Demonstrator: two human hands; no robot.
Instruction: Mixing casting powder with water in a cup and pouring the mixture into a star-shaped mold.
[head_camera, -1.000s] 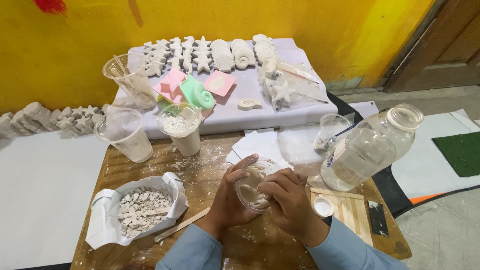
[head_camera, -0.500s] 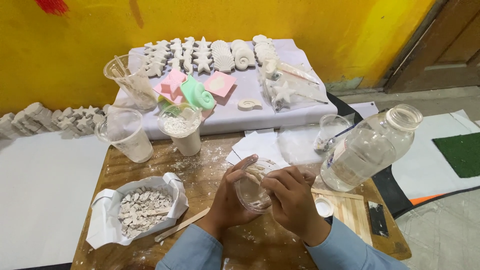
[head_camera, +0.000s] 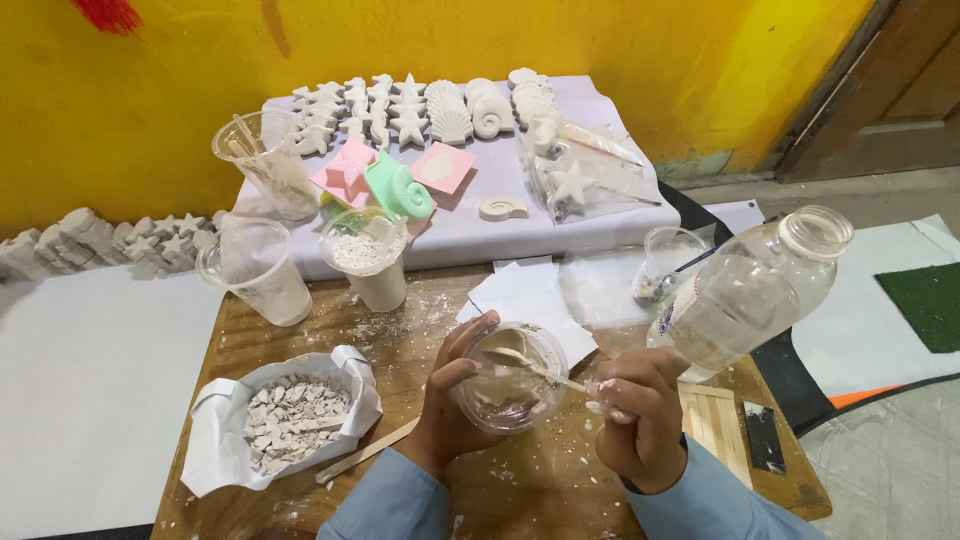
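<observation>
Hands meet over a small clear plastic cup (head_camera: 510, 385) smeared with wet white plaster, which sits low on the dusty brown wooden table (head_camera: 300, 335), just ahead of the person's pale blue sleeves. The left hand (head_camera: 450, 395) is curled around the cup's left side, thumb and fingers wrapped on the wall and gripping it. The right hand (head_camera: 635, 415) is closed in a loose fist, pinching the end of a thin flat wooden stick (head_camera: 535, 365) between its plaster-flecked fingertips; the stick slants up to the left, its far end lying inside the cup.

Just right of the right hand lies a big clear plastic bottle (head_camera: 750, 295), tilted, open mouth up and to the right. Beneath it shows a row of pale wooden sticks (head_camera: 715, 420). White paper sheets (head_camera: 525, 295) lie just behind the cup. At the table's left, a crumpled white paper tray of broken white plaster bits (head_camera: 285, 415) rests, with another flat wooden stick (head_camera: 365, 452) between it and the left forearm. Further back stand a clear cup holding white powder (head_camera: 365, 250) and a cloudy empty plastic cup (head_camera: 250, 265). Behind them, a white cloth-covered board (head_camera: 480, 220) carries white plaster shell and starfish casts (head_camera: 420, 105), with pink and green silicone moulds (head_camera: 385, 180) near its front left.
</observation>
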